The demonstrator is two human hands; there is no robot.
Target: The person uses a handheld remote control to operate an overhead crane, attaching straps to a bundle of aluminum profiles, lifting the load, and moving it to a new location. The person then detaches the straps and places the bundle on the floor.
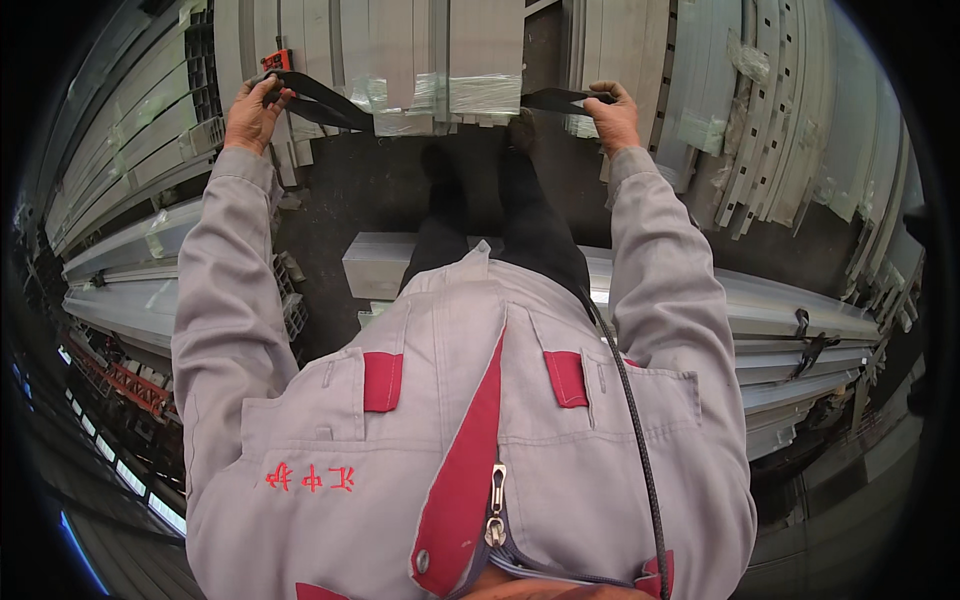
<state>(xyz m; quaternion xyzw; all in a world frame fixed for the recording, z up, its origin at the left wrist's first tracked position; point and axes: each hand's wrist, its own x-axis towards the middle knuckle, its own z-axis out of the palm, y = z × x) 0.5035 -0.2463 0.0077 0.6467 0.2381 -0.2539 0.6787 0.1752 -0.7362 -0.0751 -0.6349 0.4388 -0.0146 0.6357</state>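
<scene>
A stack of long, pale metal profiles [485, 50] lies in front of me, its near end wrapped in clear plastic film [485, 97]. On the left, my left hand [256, 112] is closed on a black strap [325, 103], which runs down to the stack's left side. My right hand [613, 112] pinches another black strap length [555, 99] that reaches the stack's right side. Both lengths look drawn out sideways from the bundle. Whether they join underneath is hidden by the profiles.
A red-orange object [276, 60] sits beyond my left hand. More wrapped profiles [765, 110] lie at the right, and others [130, 130] at the left. Behind my legs is a low stack of long profiles [375, 262]. My shoe [521, 130] stands close to the bundle's end.
</scene>
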